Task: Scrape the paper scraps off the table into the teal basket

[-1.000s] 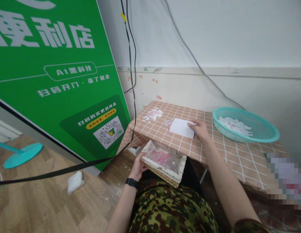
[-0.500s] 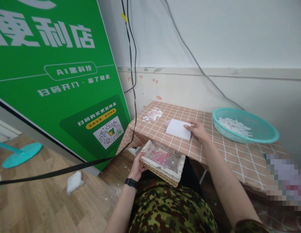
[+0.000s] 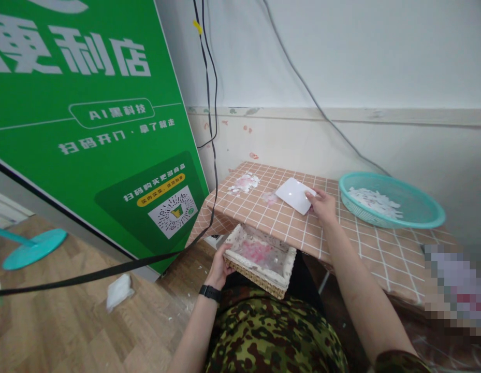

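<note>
My left hand (image 3: 219,270) is closed round the left end of a cloth-lined wicker basket (image 3: 259,277). It is held just under the table's front edge, and pink and whitish bits lie inside it. In my right hand (image 3: 322,205) is a white card (image 3: 295,195), pinched at its right corner and tilted above the table. Beside the card's left edge lies a small smear of pink powder (image 3: 270,198) on the cloth. Farther left sits a heap of white scraps with pink on top (image 3: 244,183).
A checked brown cloth covers the table (image 3: 364,248). Toward its right stands a turquoise sieve basket (image 3: 391,202) with white strips in it. On the left rises a green panel (image 3: 119,171), with a black strap (image 3: 108,275) crossing in front. A white packet (image 3: 119,291) lies on the floor.
My right hand has moved slightly right and away from me, turning and tilting the white card. More of the pink smear shows beside it. My left hand and the wicker basket stay put.
</note>
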The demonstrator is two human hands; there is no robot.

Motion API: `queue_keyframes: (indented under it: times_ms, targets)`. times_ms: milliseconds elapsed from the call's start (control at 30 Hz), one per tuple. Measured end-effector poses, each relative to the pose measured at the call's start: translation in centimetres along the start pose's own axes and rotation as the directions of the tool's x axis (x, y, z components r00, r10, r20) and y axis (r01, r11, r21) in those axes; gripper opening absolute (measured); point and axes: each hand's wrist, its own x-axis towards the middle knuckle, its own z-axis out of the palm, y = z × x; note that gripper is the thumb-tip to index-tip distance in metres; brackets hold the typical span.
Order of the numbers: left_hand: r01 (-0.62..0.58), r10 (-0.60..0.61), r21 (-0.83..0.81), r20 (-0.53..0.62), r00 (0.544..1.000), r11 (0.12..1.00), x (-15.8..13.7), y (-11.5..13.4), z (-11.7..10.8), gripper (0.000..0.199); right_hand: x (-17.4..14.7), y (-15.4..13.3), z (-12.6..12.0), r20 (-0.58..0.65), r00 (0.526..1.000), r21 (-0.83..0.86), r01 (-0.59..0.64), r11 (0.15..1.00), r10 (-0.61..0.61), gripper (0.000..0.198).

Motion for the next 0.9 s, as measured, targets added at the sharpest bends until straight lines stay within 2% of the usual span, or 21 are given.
queue_keyframes:
  times_ms: [67,200,433,600,733,800,900]
  targets:
    - [0.006,-0.006,-0.008,0.028,1.000,1.000,0.2,-0.1,0.0,0.038,0.4,0.5,-0.1,-0.025,0.999,-0.053,0.034,0.998,-0.035,0.061]
    - [0.006,-0.005,-0.006,0.040,0.999,1.000,0.3,-0.2,-0.1,0.038,0.2,0.7,-0.1,0.032,0.997,-0.113,0.074,0.991,-0.071,0.056]
    - [-0.008,0.008,-0.005,0.056,0.998,1.000,0.2,-0.2,-0.2,0.038,-0.6,-0.3,0.1,0.141,0.990,-0.029,0.027,0.999,-0.023,0.060]
    - [-0.009,0.008,0.002,0.060,0.998,1.000,0.3,-0.2,-0.3,0.039,-1.0,-0.9,0.2,0.139,0.990,-0.033,0.006,0.999,-0.001,0.059]
    - [-0.006,0.006,0.002,0.053,0.999,1.000,0.3,-0.2,-0.2,0.039,-0.9,-0.9,0.2,0.164,0.986,-0.061,0.043,0.997,-0.033,0.056]
    - [-0.002,0.002,0.000,0.048,0.999,1.000,0.3,-0.2,-0.2,0.038,-0.6,-0.7,0.0,0.135,0.990,-0.088,0.051,0.995,-0.038,0.055]
    - [-0.002,0.002,-0.003,0.049,0.999,1.000,0.2,-0.1,-0.1,0.037,0.1,-0.2,-0.6,0.010,1.000,-0.141,0.029,0.990,-0.028,0.055]
